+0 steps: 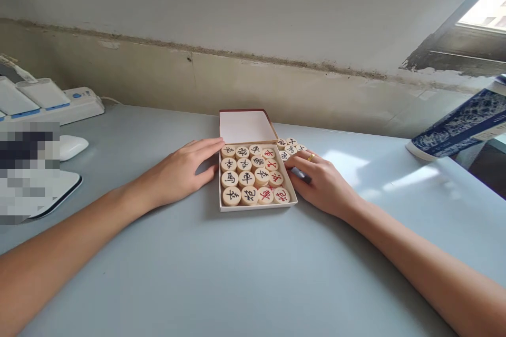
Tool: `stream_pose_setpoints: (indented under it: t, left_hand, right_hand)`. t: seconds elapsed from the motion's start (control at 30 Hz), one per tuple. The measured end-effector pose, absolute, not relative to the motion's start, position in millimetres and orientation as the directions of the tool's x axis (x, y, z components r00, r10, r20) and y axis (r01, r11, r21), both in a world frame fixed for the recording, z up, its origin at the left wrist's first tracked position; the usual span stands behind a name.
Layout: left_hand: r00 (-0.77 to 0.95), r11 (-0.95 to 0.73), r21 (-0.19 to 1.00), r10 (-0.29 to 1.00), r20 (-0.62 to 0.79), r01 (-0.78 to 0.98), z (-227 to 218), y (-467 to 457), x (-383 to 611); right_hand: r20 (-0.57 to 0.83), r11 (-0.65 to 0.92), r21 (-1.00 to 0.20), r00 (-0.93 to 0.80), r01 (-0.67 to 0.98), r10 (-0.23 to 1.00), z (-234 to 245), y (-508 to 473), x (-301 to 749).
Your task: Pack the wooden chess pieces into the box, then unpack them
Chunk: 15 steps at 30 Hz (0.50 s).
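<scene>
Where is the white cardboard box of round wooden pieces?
Head view, centre of the grey table: the white cardboard box sits between the left hand and right hand.

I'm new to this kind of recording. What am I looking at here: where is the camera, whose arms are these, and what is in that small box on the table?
There is no machine here. The single picture comes from a camera worn on a person's head, looking forward and down, so both arms are that person's own.

The left hand lies flat and open against the left side of a shallow box. The right hand, wearing a ring, rests at the box's right side with its fingers bent, next to a few loose pieces.

The box is filled with round wooden pieces marked in black or red. Its lid is tipped back.

Also on the grey table are a power strip, a white mouse and a blue-patterned book.
</scene>
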<state>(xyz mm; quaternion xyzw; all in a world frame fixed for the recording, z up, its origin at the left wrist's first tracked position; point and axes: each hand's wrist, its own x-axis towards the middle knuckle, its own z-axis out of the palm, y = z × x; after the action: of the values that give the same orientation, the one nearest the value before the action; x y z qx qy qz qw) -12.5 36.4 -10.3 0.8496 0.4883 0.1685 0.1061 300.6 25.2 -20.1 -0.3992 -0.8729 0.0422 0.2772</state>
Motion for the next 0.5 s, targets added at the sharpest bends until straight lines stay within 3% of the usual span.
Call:
stream_pose_setpoints:
  t: [0.5]
  left_hand:
    - [0.41, -0.434, 0.43, 0.899, 0.153, 0.792, -11.3, 32.6, -11.6]
  right_hand:
    - [0.505, 0.706, -0.254, -0.531, 0.662, 0.68, -19.1, 25.5, 300.8]
